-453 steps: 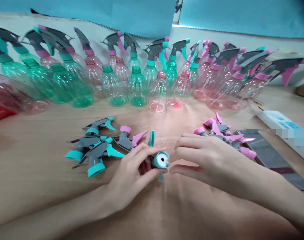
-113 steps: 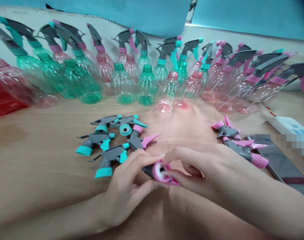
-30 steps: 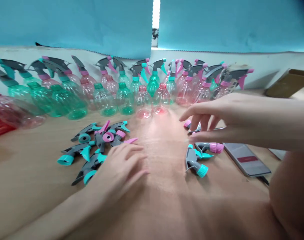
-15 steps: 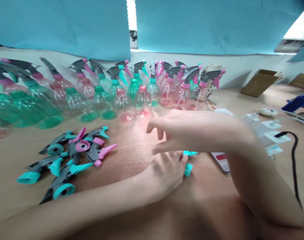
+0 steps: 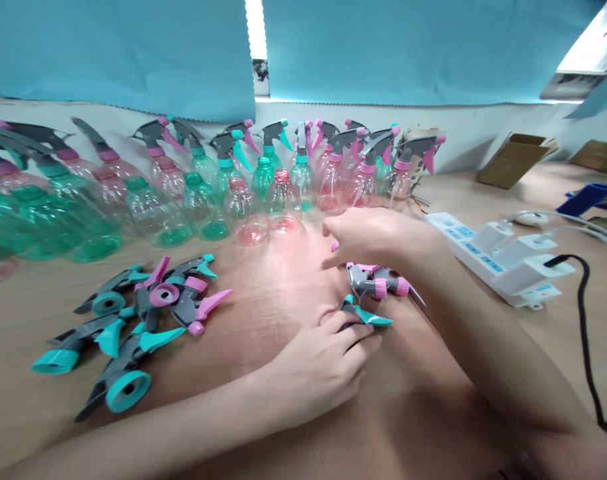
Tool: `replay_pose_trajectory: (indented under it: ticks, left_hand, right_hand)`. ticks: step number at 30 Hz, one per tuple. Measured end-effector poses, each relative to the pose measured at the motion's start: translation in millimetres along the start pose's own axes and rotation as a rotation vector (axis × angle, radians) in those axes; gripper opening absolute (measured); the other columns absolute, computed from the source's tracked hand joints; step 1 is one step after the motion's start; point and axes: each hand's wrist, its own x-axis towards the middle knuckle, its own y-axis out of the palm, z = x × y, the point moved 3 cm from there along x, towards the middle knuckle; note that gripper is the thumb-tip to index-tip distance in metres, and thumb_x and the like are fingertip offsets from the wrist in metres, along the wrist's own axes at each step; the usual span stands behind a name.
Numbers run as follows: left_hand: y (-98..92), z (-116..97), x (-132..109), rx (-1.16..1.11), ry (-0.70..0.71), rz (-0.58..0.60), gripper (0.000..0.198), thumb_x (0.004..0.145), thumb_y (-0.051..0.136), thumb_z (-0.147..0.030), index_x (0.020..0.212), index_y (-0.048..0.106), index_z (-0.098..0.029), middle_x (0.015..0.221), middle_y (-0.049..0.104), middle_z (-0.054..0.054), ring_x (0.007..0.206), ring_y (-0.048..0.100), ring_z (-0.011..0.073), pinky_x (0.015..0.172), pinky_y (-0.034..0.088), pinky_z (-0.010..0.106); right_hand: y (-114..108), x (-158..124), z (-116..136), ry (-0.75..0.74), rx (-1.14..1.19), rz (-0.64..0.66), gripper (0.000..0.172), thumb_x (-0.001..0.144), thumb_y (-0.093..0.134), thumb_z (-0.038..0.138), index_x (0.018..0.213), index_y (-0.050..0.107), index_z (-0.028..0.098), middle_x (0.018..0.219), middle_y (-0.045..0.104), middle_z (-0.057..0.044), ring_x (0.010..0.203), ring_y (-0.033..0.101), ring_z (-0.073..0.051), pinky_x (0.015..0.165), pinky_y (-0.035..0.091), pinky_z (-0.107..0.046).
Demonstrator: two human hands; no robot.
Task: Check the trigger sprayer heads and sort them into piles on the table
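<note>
My left hand [image 5: 328, 367] rests low over the table, its fingers closed around a grey and teal trigger spray head [image 5: 368, 319]. The teal trigger sticks out past the fingertips to the right. Farther back, my right hand [image 5: 368, 233] is held palm down with curled fingers. A small pink bit shows between its fingers and thumb; the rest is hidden. Below the right wrist lie grey and pink spray heads [image 5: 380, 287]. To the left is a loose pile of teal and pink spray heads [image 5: 158, 300].
Clear pink bottles [image 5: 284, 207] and green bottles [image 5: 158, 217] stand along the back, several fitted with spray heads. At right lie a white power strip [image 5: 488, 260] with plugged-in adapters and a black cable [image 5: 586, 333]. Behind it stands an open cardboard box [image 5: 513, 160].
My right hand has moved up and slightly right, its fingers more curled. The left hand has shifted slightly, and more of its teal spray head shows. Pink spray heads beneath the right wrist are now visible.
</note>
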Motion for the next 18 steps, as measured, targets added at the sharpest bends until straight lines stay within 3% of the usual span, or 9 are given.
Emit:
replay_pose_trajectory:
  ticks: [3, 6, 8, 12, 15, 18]
  left_hand:
    - [1.2, 2.7, -1.8, 0.021, -0.025, -0.006, 0.017, 0.089, 0.053, -0.02, 0.104, 0.057, -0.015, 0.1, 0.068, 0.006, 0.107, 0.054, 0.0234, 0.099, 0.035, 0.039]
    - [-3.5, 8.4, -10.7, 0.092, -0.038, 0.003, 0.024, 0.089, 0.058, -0.029, 0.108, 0.055, -0.014, 0.1, 0.068, 0.007, 0.103, 0.055, 0.0247, 0.095, 0.036, 0.041]
    - [-10.4, 12.9, -21.0, 0.113, -0.062, -0.012, 0.03, 0.088, 0.059, -0.034, 0.11, 0.055, -0.015, 0.097, 0.068, 0.006, 0.1, 0.057, 0.0246, 0.093, 0.037, 0.041]
    - [-25.1, 21.5, -47.2, 0.088, -0.134, -0.096, 0.03, 0.088, 0.06, -0.036, 0.11, 0.057, -0.017, 0.095, 0.07, 0.005, 0.092, 0.059, 0.0235, 0.091, 0.037, 0.042]
    - [-32.1, 25.9, -65.2, 0.061, -0.18, -0.196, 0.027, 0.089, 0.059, -0.035, 0.11, 0.059, -0.018, 0.093, 0.071, 0.004, 0.09, 0.059, 0.0222, 0.095, 0.035, 0.043]
    - [-34.5, 26.9, -77.6, 0.027, -0.216, -0.222, 0.029, 0.087, 0.061, -0.034, 0.112, 0.059, -0.02, 0.097, 0.071, 0.002, 0.092, 0.059, 0.0214, 0.1, 0.031, 0.043]
  right_hand:
    - [10.1, 12.4, -20.1, 0.033, 0.012, 0.028, 0.037, 0.068, 0.069, 0.049, 0.091, 0.071, 0.02, 0.077, 0.069, -0.008, 0.079, 0.067, -0.03, 0.065, 0.05, -0.038]
    - [25.9, 14.8, -34.4, -0.046, 0.08, -0.017, 0.059, 0.069, 0.063, 0.061, 0.113, 0.065, 0.022, 0.101, 0.069, -0.01, 0.096, 0.063, -0.031, 0.077, 0.05, -0.039]
    - [41.4, 8.6, -38.8, -0.104, 0.127, -0.071, 0.076, 0.072, 0.055, 0.068, 0.13, 0.052, 0.019, 0.123, 0.059, -0.015, 0.114, 0.055, -0.031, 0.089, 0.046, -0.039]
    - [80.2, -12.7, -39.6, -0.102, 0.158, -0.136, 0.1, 0.065, 0.053, 0.077, 0.14, 0.04, 0.012, 0.142, 0.038, -0.025, 0.133, 0.028, -0.043, 0.102, 0.03, -0.057]
    - [102.4, -24.3, -34.0, -0.101, 0.169, -0.173, 0.086, 0.074, 0.048, 0.073, 0.139, 0.042, 0.017, 0.148, 0.03, -0.021, 0.137, 0.02, -0.043, 0.104, 0.024, -0.061]
    - [114.1, -27.5, -23.7, -0.112, 0.183, -0.221, 0.07, 0.083, 0.044, 0.065, 0.138, 0.043, 0.022, 0.152, 0.026, -0.017, 0.138, 0.019, -0.039, 0.106, 0.019, -0.061]
